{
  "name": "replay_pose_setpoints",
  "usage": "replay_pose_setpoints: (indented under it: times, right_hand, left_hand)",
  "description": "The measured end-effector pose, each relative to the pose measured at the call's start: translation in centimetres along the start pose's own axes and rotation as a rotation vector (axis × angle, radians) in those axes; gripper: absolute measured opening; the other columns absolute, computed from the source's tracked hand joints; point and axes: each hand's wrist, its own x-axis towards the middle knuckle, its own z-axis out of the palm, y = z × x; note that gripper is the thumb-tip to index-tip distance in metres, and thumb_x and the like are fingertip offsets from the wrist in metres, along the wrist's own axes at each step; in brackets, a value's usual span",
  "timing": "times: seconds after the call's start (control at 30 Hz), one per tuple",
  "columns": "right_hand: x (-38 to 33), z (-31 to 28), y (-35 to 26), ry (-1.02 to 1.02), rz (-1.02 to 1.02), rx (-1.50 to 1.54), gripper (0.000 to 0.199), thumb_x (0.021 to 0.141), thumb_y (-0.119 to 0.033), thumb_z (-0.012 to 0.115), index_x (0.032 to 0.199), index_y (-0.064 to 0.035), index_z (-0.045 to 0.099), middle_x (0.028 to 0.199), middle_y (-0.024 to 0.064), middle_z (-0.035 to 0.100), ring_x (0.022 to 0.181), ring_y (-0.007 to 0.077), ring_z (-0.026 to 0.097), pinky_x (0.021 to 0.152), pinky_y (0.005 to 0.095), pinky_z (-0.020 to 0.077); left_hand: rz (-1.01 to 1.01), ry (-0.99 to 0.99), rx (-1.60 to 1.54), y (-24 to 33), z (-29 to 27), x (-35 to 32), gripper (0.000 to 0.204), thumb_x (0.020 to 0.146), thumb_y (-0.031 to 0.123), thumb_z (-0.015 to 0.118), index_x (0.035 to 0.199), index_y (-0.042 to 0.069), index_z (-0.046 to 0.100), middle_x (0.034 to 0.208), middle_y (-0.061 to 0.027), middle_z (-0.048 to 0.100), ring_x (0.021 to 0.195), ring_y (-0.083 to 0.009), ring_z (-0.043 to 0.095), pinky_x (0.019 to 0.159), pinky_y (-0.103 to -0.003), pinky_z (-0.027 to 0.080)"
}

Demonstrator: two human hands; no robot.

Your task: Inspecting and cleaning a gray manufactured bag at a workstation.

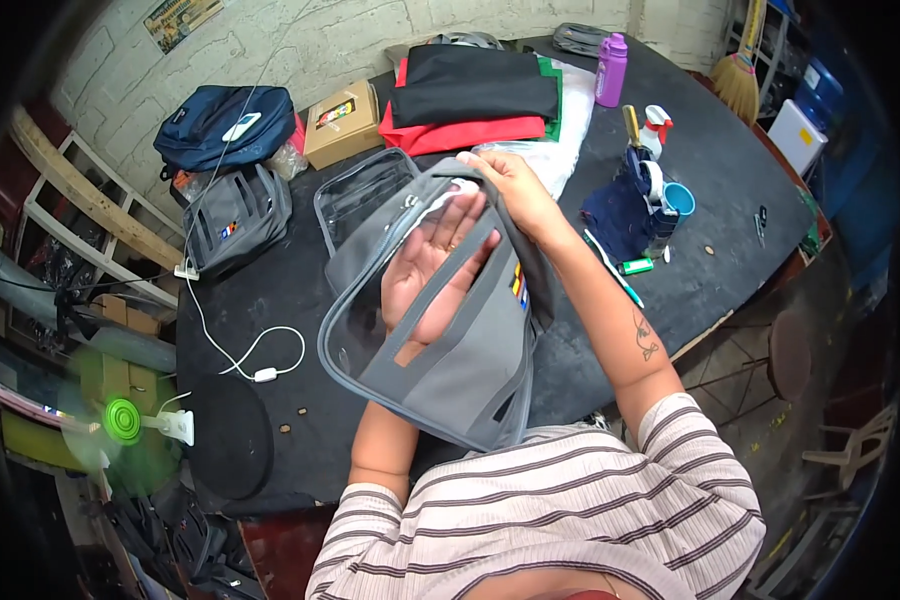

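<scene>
Pinching the gray bag (470, 375) at its top is the right hand (515, 192); the left hand (425, 265), perhaps inside, shows a spread grip through clear plastic (355, 325).

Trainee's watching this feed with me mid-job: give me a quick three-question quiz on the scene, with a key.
1. Which of the person's hands shows, palm visible, through the clear panel of the gray bag? A) left B) right
2. True or false: in the picture, the purple bottle stands to the right of the cardboard box.
3. Fill in: the top cloth on the fabric stack is ____.

Key: 1. A, the left hand; 2. true; 3. black.
</scene>
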Motion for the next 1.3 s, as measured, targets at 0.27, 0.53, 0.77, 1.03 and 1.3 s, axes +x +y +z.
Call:
replay_pose_setpoints:
  times: [0.27,0.53,0.77,1.03,1.3]
  right_hand:
    - [0.2,1.2,2.0,-0.172,0.158,0.047,0.041,0.09,-0.037,0.058,0.084,0.0007,0.07,0.068,0.005,0.066,0.059,0.008,0.056,0.056,0.0256,0.0457]
    - [-1.3,0.4,4.0,-0.17,0.105,0.048,0.038,0.089,-0.031,0.053,0.096,0.0038,0.066,0.08,0.007,0.067,0.073,0.0111,0.06,0.066,0.0272,0.0485]
    - [-6.4,-1.6,4.5,-0.254,0.255,-0.03,0.041,0.089,-0.038,0.061,0.075,0.0006,0.057,0.065,-0.0021,0.053,0.063,0.0073,0.044,0.057,0.0277,0.0384]
    - [-4.7,-1.6,6.1,0.026,0.263,-0.308,0.044,0.085,-0.039,0.062,0.076,0.0035,0.065,0.06,0.0106,0.059,0.058,0.0142,0.054,0.059,0.0337,0.0454]
    - [-4.2,-1.3,4.9,0.06,0.321,-0.326,0.043,0.086,-0.04,0.062,0.081,0.0031,0.068,0.068,0.0135,0.066,0.063,0.0153,0.062,0.063,0.0326,0.0487]
  left_hand:
    - [0.009,-0.111,-0.179,0.5,-2.0,0.7,0.045,0.085,0.008,0.054,0.127,-0.005,0.047,0.126,-0.0175,0.052,0.124,-0.0305,0.044,0.107,-0.044,0.033]
    - [-0.017,-0.077,-0.094,0.7,-3.2,1.3,0.035,0.091,0.015,0.048,0.122,-0.001,0.049,0.13,-0.0155,0.049,0.128,-0.0272,0.04,0.107,-0.048,0.031]
    - [0.295,-0.109,-0.695,4.8,0.5,-0.1,0.055,0.097,0.033,0.045,0.14,0.001,0.032,0.14,-0.0162,0.043,0.13,-0.028,0.04,0.108,-0.038,0.033]
    - [0.164,-0.017,-0.36,2.9,-1.7,-2.4,0.054,0.098,0.032,0.042,0.14,0.001,0.033,0.141,-0.0169,0.04,0.131,-0.0299,0.038,0.11,-0.04,0.03]
    - [0.048,0.047,-0.019,0.4,-2.8,-6.5,0.053,0.098,0.031,0.04,0.14,0.001,0.033,0.143,-0.0177,0.038,0.133,-0.0317,0.036,0.111,-0.042,0.028]
